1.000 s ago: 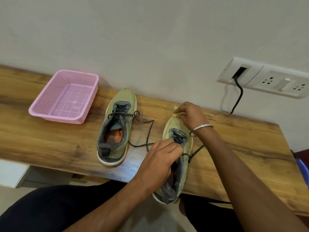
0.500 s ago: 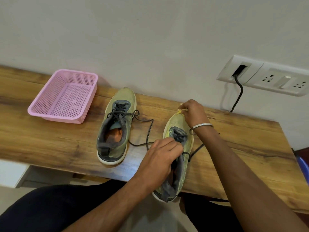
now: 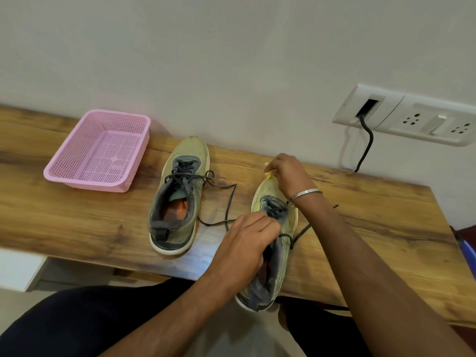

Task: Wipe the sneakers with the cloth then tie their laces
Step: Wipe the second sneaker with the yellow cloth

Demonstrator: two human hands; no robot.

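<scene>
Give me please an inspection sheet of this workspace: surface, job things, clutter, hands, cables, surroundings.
Surface: wooden table, against the wall.
Job's things: left sneaker flat, laces loose; right sneaker with its heel past the table edge; yellow cloth at its toe.
Clutter: pink basket, nothing seen inside.
Hands: left hand grips the right sneaker's collar; right hand holds the cloth.
Cables: black cable from the socket panel.
Surroundings: plain wall.

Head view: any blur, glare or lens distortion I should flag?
Head view: mostly sharp; the table edge and wall socket bow from the wide lens; soft glare on the table beside the near sneaker; the cloth under the right hand is too small to resolve.
</scene>
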